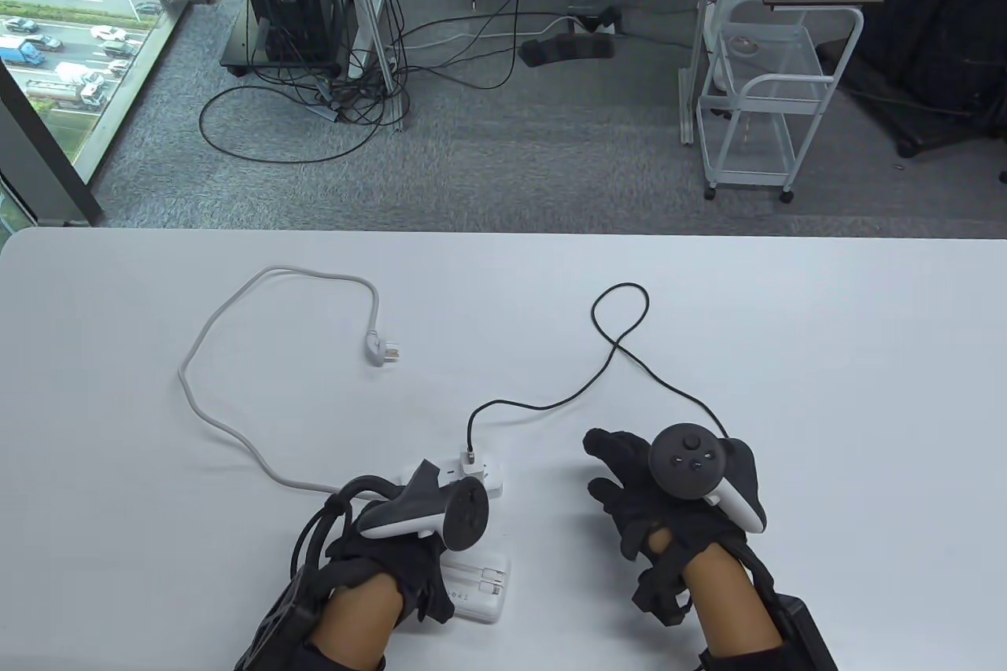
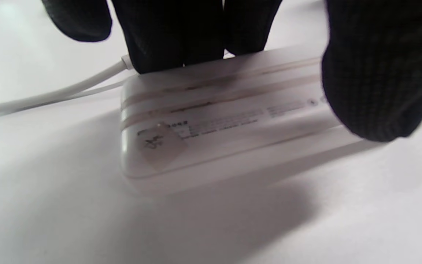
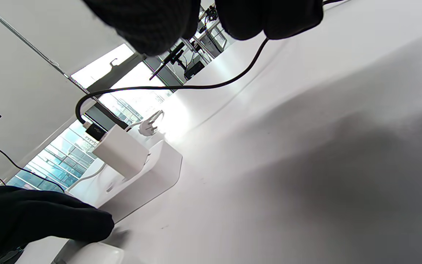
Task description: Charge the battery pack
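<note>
Battery pack (image 1: 478, 581) lies under left hand's (image 1: 393, 545) fingers (image 2: 174, 40).

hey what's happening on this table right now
A person in sensor gloves is setting up to charge a battery pack. The left hand rests its fingers on the white pack near the table's front edge. Just behind it, a white charger sits plugged into a power strip, with a black cable running from it across the table toward the right hand. The strip's own wall plug lies loose on the table, not plugged in.
</note>
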Motion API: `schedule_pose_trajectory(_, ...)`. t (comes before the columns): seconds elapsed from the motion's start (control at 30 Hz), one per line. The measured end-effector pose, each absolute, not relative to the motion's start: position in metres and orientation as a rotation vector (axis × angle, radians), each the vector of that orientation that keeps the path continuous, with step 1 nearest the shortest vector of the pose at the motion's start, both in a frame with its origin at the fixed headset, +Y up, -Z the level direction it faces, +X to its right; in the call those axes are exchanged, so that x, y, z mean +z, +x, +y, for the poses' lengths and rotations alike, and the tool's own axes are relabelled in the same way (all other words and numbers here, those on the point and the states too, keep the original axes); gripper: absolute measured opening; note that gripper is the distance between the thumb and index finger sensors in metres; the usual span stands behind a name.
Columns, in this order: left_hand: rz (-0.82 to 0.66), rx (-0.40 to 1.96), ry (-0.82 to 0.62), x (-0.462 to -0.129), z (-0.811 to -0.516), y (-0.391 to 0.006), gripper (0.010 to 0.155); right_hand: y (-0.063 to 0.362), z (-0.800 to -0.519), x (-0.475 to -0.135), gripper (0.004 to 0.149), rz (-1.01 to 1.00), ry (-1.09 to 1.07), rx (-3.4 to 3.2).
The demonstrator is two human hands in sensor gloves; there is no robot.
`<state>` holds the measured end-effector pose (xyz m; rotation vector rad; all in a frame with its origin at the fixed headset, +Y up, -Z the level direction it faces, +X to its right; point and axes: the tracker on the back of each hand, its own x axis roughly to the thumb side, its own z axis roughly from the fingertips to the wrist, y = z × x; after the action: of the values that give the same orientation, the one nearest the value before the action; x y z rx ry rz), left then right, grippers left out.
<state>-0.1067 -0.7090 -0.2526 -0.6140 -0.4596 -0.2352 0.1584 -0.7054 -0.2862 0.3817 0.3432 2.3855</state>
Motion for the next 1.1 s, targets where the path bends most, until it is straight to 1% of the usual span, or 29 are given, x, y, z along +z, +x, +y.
schedule_pose_trajectory(0.13, -0.449, -0.408, -0.597, -0.245, -0.719, -0.090, 0.085, 0.158, -0.705, -0.286, 0.063, 0.344, 0.386, 2.387)
schedule_pose_trajectory(0.2, -0.451, -0.507, -0.591, -0.242, -0.725, -0.082, 0.093, 0.158, -0.705, -0.286, 0.063, 0.347, 0.388, 2.388)
schedule_pose_trajectory(0.3, -0.454, -0.593, -0.577, -0.239, -0.732, -0.075, 0.106, 0.158, -0.706, -0.286, 0.063, 0.349, 0.384, 2.386)
schedule_pose_trajectory(0.37, -0.465, -0.620, -0.557, -0.237, -0.732, -0.073, 0.107, 0.159, -0.706, -0.286, 0.063, 0.352, 0.379, 2.383)
schedule_pose_trajectory(0.43, -0.509, -0.626, -0.530, -0.238, -0.732, -0.075, 0.107, 0.160, -0.707, -0.286, 0.063, 0.354, 0.373, 2.381)
schedule_pose_trajectory(0.5, -0.553, -0.588, -0.510, -0.241, -0.731, -0.080, 0.106, 0.161, -0.707, -0.286, 0.063, 0.355, 0.366, 2.379)
schedule_pose_trajectory(0.57, -0.574, -0.462, -0.502, -0.245, -0.732, -0.091, 0.104, 0.163, -0.707, -0.286, 0.063, 0.353, 0.358, 2.376)
schedule_pose_trajectory(0.6, -0.585, -0.443, -0.496, -0.247, -0.732, -0.093, 0.104, 0.163, -0.707, -0.286, 0.063, 0.352, 0.354, 2.375)
schedule_pose_trajectory(0.7, -0.609, -0.346, -0.501, -0.254, -0.734, -0.102, 0.106, 0.165, -0.707, -0.286, 0.063, 0.339, 0.343, 2.380)
schedule_pose_trajectory(0.93, -0.588, -0.255, -0.594, -0.258, -0.729, -0.113, 0.104, 0.169, -0.706, -0.286, 0.063, 0.322, 0.322, 2.458)
schedule_pose_trajectory(1.1, -0.597, -0.035, -0.598, -0.265, -0.719, -0.131, 0.105, 0.173, -0.703, -0.287, 0.061, 0.299, 0.298, 2.539)
